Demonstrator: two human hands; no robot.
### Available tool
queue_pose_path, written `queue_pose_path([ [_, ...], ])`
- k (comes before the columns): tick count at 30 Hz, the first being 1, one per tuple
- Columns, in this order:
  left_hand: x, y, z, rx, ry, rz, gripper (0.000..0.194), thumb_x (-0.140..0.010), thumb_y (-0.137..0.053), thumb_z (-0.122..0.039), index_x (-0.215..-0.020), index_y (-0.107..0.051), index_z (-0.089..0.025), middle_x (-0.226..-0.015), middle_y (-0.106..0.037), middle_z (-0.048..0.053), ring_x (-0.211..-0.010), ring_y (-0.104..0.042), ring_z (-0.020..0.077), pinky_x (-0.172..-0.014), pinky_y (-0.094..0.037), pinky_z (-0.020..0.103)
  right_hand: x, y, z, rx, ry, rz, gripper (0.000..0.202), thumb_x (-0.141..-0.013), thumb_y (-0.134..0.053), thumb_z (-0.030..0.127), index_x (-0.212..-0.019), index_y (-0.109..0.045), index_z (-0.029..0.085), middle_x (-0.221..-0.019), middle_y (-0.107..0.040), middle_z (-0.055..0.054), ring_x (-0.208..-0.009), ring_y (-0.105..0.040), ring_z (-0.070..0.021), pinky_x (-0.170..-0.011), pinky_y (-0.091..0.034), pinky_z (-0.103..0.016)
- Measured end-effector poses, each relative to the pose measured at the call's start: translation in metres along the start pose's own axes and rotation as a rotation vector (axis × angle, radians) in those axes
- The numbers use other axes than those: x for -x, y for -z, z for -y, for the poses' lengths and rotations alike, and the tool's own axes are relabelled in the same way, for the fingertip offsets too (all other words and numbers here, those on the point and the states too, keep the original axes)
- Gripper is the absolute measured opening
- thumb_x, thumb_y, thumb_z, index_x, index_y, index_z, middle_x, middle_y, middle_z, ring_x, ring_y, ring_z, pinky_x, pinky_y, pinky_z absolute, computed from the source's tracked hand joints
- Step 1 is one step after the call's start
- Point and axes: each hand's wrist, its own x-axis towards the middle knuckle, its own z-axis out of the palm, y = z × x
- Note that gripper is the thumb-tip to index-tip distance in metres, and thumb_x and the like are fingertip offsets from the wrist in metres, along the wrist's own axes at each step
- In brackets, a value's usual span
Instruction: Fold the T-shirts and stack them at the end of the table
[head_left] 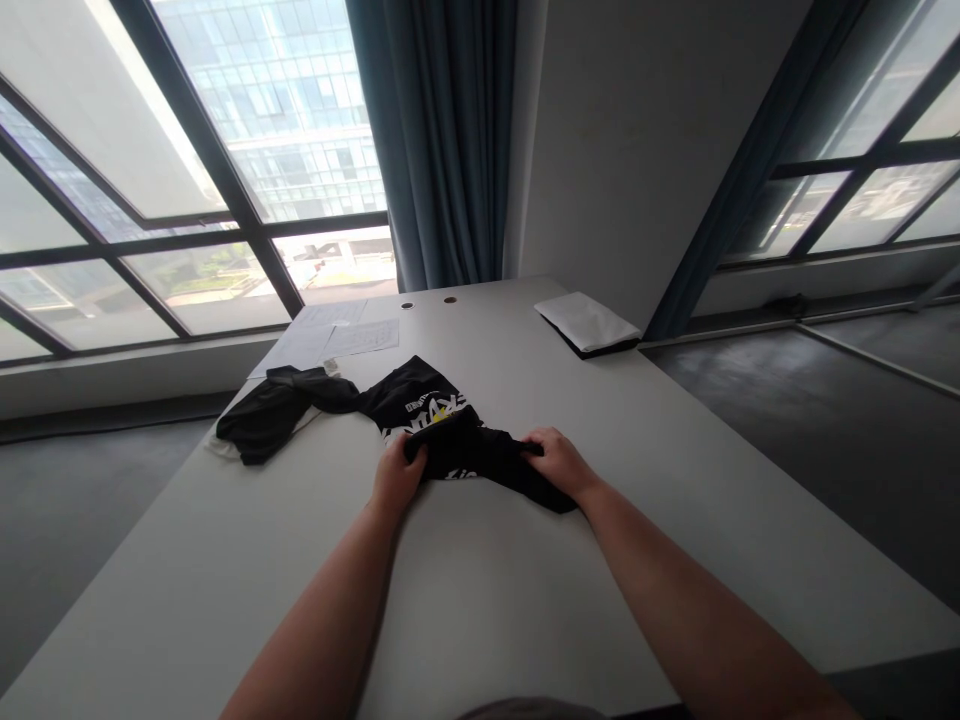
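A black garment (420, 385) with white lettering and a bit of yellow print lies crumpled on the white table; it looks like a T-shirt. My left hand (397, 472) pinches its near left edge, where a fold of cloth lies over the print. On the right, my right hand (559, 460) grips another part of the same cloth, with the fabric bunched beneath the fingers. Further left lies a dark grey garment (262, 415) with some white at its edges, touching or close to the black one.
Printed sheets of paper (364, 338) lie at the table's far left. A white, flat package (589, 322) with a dark underside rests near the far right edge. Two round cable holes pierce the table (495, 330) at the back. Beyond stand a blue curtain (450, 150), a wall and windows.
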Motion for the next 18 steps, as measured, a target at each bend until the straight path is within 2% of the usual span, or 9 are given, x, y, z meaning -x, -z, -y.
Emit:
queue_pose_path([
  [3,-0.005,0.004,0.010,0.053,0.125,-0.082,0.014,-0.092,-0.059,-0.038,-0.098,-0.062,-0.026,-0.081,-0.070,-0.001,-0.073,-0.067,0.0196,-0.069,-0.049,0.030,-0.002,0.002,-0.006,0.076,0.023,-0.104,0.014,-0.083,-0.064,0.018,-0.090,-0.075,0.022,-0.094,-0.073,-0.006,-0.097,-0.063,-0.0248,-0.095,-0.048,-0.039],
  [6,-0.010,0.008,0.015,0.049,0.178,-0.099,0.014,-0.092,-0.058,-0.036,-0.100,-0.063,-0.026,-0.086,-0.072,0.000,-0.074,-0.069,0.0197,-0.071,-0.051,0.031,-0.004,0.006,-0.012,0.150,0.015,-0.186,0.016,-0.083,-0.061,0.017,-0.092,-0.074,0.021,-0.096,-0.072,-0.007,-0.097,-0.062,-0.0254,-0.095,-0.046,-0.040],
  [8,-0.011,0.010,0.012,0.009,0.099,-0.142,0.015,-0.092,-0.057,-0.031,-0.104,-0.063,-0.025,-0.095,-0.073,0.004,-0.084,-0.070,0.0218,-0.079,-0.053,0.035,-0.003,0.008,-0.011,0.225,-0.027,-0.237,0.016,-0.084,-0.061,0.017,-0.094,-0.073,0.021,-0.096,-0.071,-0.009,-0.098,-0.061,-0.0266,-0.095,-0.046,-0.041],
  [10,-0.008,0.011,0.003,-0.067,-0.081,-0.178,0.018,-0.093,-0.055,-0.027,-0.108,-0.064,-0.025,-0.109,-0.071,0.008,-0.100,-0.067,0.0252,-0.093,-0.052,0.041,-0.001,0.009,-0.002,0.339,-0.101,-0.305,0.020,-0.084,-0.062,0.019,-0.101,-0.073,0.021,-0.102,-0.069,-0.011,-0.101,-0.059,-0.0292,-0.093,-0.046,-0.043],
  [12,-0.003,0.009,-0.009,-0.145,-0.268,-0.145,0.020,-0.095,-0.055,-0.028,-0.112,-0.066,-0.026,-0.119,-0.069,0.009,-0.114,-0.062,0.0277,-0.105,-0.047,0.046,0.001,0.010,0.013,0.446,-0.151,-0.355,0.029,-0.085,-0.063,0.020,-0.113,-0.072,0.022,-0.113,-0.066,-0.014,-0.107,-0.057,-0.0326,-0.091,-0.046,-0.045],
  [14,0.003,0.004,-0.018,-0.197,-0.338,-0.081,0.027,-0.094,-0.060,-0.032,-0.120,-0.065,-0.027,-0.128,-0.065,0.010,-0.124,-0.058,0.0300,-0.112,-0.043,0.048,0.004,0.007,0.034,0.489,-0.120,-0.350,0.036,-0.088,-0.063,0.021,-0.123,-0.069,0.021,-0.121,-0.063,-0.016,-0.113,-0.055,-0.0349,-0.096,-0.045,-0.049],
  [16,0.006,-0.004,-0.019,-0.234,-0.282,-0.037,0.044,-0.090,-0.067,-0.034,-0.132,-0.060,-0.026,-0.138,-0.060,0.012,-0.131,-0.053,0.0333,-0.114,-0.041,0.052,0.008,0.001,0.054,0.440,-0.019,-0.274,0.036,-0.092,-0.060,0.022,-0.127,-0.067,0.021,-0.122,-0.063,-0.015,-0.116,-0.055,-0.0334,-0.103,-0.043,-0.050],
  [18,0.005,-0.011,-0.012,-0.243,-0.180,-0.005,0.056,-0.087,-0.070,-0.034,-0.139,-0.055,-0.023,-0.141,-0.057,0.015,-0.133,-0.051,0.0359,-0.113,-0.042,0.054,0.013,-0.010,0.068,0.324,0.097,-0.140,0.037,-0.095,-0.057,0.022,-0.131,-0.064,0.021,-0.123,-0.064,-0.013,-0.116,-0.057,-0.0293,-0.107,-0.043,-0.045],
])
